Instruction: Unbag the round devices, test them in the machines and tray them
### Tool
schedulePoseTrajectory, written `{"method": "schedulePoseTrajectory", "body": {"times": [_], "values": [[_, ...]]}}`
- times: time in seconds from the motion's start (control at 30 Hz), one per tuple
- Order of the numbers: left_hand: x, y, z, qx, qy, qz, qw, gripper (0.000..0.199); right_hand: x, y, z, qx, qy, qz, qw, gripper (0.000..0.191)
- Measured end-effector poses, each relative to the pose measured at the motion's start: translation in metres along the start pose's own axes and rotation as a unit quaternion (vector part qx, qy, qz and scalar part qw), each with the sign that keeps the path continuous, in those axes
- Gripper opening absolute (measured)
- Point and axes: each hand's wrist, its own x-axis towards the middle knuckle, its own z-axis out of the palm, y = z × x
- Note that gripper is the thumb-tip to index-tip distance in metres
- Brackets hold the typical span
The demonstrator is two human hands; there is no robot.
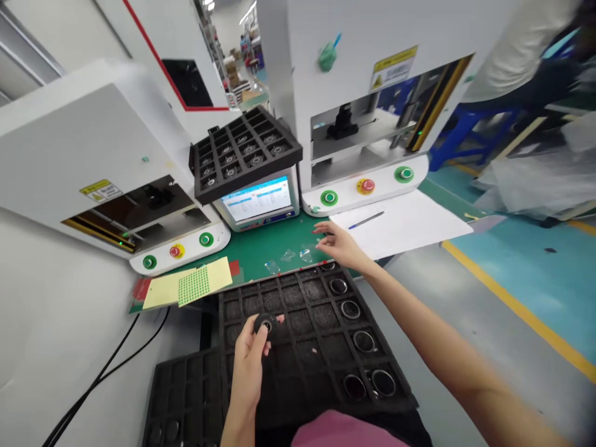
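My left hand is closed around a small black round part with a ring-shaped opening in its middle, held above the black foam tray. My right hand hovers by the front edge of the green tabletop with its fingers apart, and nothing shows between them. Close to its fingertips lie small clear plastic film pieces. Below both hands, the black foam tray has square compartments; several along its right side hold dark round parts with shiny rims.
Two white machines with green and red buttons flank a small monitor. Another tray of round parts rests on top of it. A pen lies on white paper. Green-dot stickers lie left. A person's sleeve shows upper right.
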Motion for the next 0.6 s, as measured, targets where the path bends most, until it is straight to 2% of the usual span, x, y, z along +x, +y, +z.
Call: {"method": "schedulePoseTrajectory", "body": {"times": [0.07, 0.13, 0.27, 0.37, 0.47, 0.6], "values": [[-0.001, 0.004, 0.005, -0.033, -0.002, -0.002, 0.999, 0.041, -0.031, -0.027, 0.004, 0.064, -0.010, -0.017, 0.998, 0.040], [-0.001, 0.008, 0.011, -0.078, -0.014, -0.009, 0.997, 0.038, -0.062, -0.055, 0.011, 0.133, -0.018, -0.025, 0.991, 0.038], [-0.003, 0.013, 0.023, -0.128, -0.040, -0.016, 0.991, 0.035, -0.109, -0.096, 0.029, 0.316, 0.023, -0.002, 0.948, 0.030], [-0.004, 0.011, 0.026, -0.107, -0.061, -0.002, 0.992, 0.030, -0.125, -0.106, 0.044, 0.330, 0.040, 0.016, 0.943, 0.031], [-0.005, 0.007, 0.026, -0.087, -0.073, 0.021, 0.993, 0.040, -0.132, -0.108, 0.055, 0.312, 0.068, 0.013, 0.947, 0.035], [-0.009, 0.003, 0.026, -0.093, -0.077, 0.048, 0.992, 0.050, -0.136, -0.110, 0.062, 0.302, 0.048, 0.013, 0.952, 0.036]]}}
